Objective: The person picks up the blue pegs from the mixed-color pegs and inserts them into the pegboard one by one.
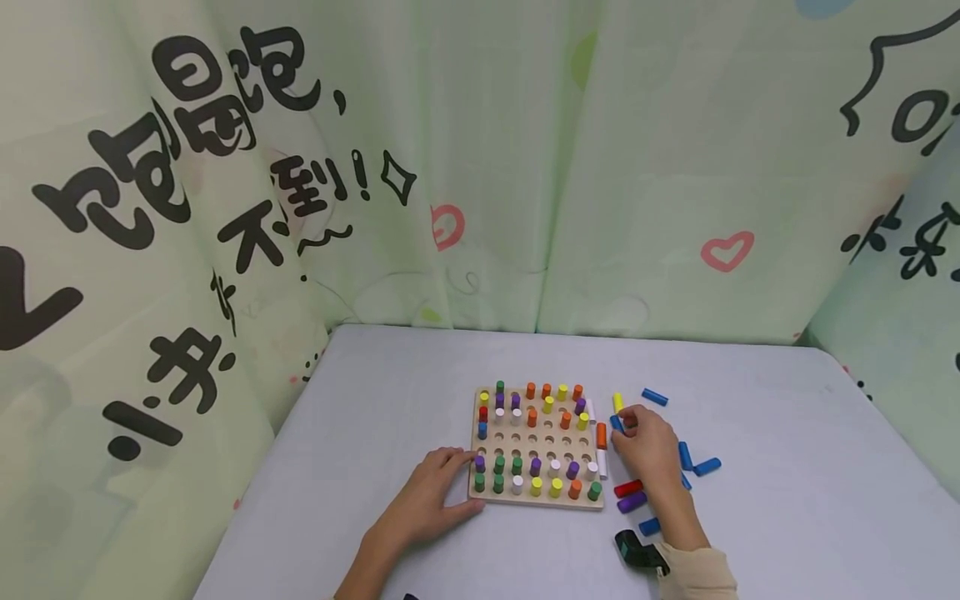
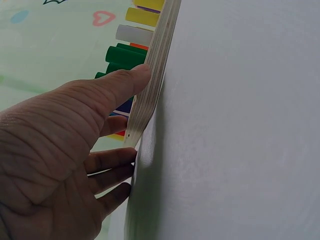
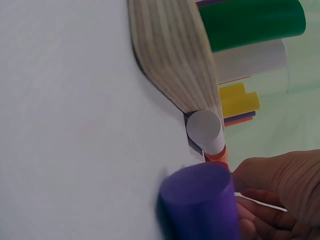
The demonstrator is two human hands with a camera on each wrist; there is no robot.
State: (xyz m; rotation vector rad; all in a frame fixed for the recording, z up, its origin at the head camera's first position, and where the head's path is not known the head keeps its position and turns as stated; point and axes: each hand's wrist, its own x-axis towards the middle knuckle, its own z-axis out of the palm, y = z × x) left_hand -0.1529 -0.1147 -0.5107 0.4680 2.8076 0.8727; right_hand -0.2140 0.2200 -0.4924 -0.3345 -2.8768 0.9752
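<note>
A wooden pegboard [image 1: 525, 447] lies on the table, with coloured pegs standing in its back and front rows and bare holes between. My left hand [image 1: 426, 500] is at its near left corner. In the left wrist view the thumb [image 2: 131, 82] presses the board's edge, and the fingers spread along the adjoining side. Just right of the board, my right hand [image 1: 654, 446] pinches a blue peg [image 1: 616, 423] between thumb and fingertips. A yellow peg [image 1: 618, 402] lies just behind that one. The right wrist view hides the pinched peg behind a purple peg [image 3: 200, 200].
Loose pegs lie right of the board: orange [image 1: 602, 435], white [image 1: 602, 464], red [image 1: 628, 488] and several blue ones, one at the back [image 1: 655, 397]. A black device [image 1: 637, 552] sits by the right sleeve [image 1: 697, 573]. Printed curtains [image 1: 487, 167] enclose the table [image 1: 787, 467].
</note>
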